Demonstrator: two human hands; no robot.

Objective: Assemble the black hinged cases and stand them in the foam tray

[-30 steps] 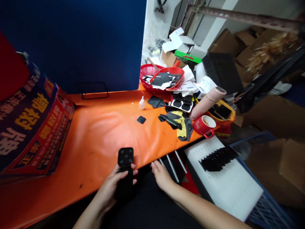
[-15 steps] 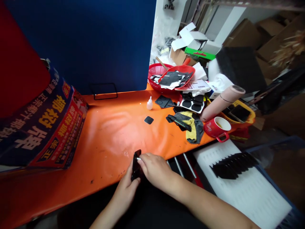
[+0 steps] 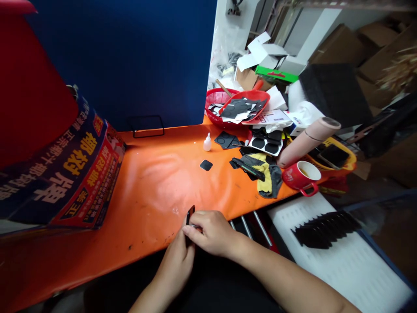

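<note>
The left hand (image 3: 176, 258) keeps a firm grip on a slim black device (image 3: 190, 213), turned edge-on at the near edge of the orange table (image 3: 153, 182). The right hand (image 3: 215, 232) meets it, thumb and fingers pinched around a small metallic piece (image 3: 196, 226), mostly hidden. Beyond them lie a dark square plate (image 3: 206, 165) and, standing upright, a dropper bottle (image 3: 207, 142).

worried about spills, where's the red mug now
In the head view, the red mug stands right of centre on the orange table, near its edge, beside the yellow-and-grey cloth and pink flask.
</note>
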